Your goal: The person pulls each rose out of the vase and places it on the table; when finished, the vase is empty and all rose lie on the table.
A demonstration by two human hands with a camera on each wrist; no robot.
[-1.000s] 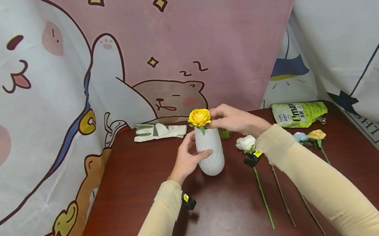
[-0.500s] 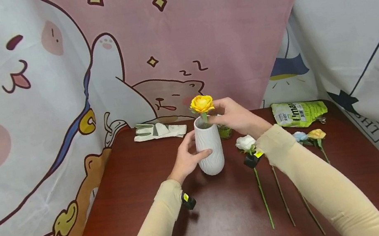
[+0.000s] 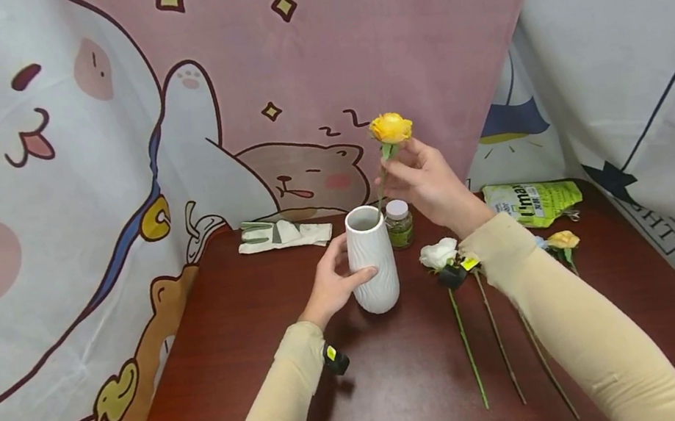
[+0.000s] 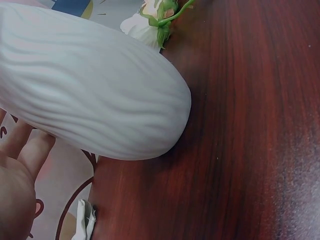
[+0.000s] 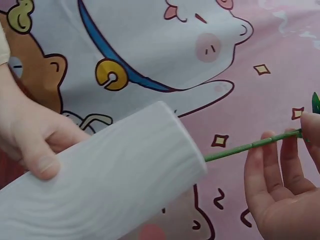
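Note:
A white ribbed vase (image 3: 375,271) stands upright on the table, and my left hand (image 3: 336,281) grips its side with the thumb across the front. My right hand (image 3: 430,184) pinches the stem of a yellow rose (image 3: 391,128) just below the bloom, above and right of the vase. In the right wrist view the green stem (image 5: 235,152) runs from the fingers into the vase's mouth, so its lower end is hidden inside. The left wrist view shows the vase (image 4: 100,90) close up, with part of the left hand (image 4: 20,185) beside it.
A white rose (image 3: 439,254), an orange rose (image 3: 563,240) and other stems lie to the right, partly under the right arm. Behind the vase stands a lidded jar (image 3: 400,224). A glove (image 3: 284,234) and a green bag (image 3: 533,202) lie along the back edge.
My right hand has risen and moved right, drawing the yellow rose upward from the vase's rim, so more stem shows. The left hand and the vase have stayed in place.

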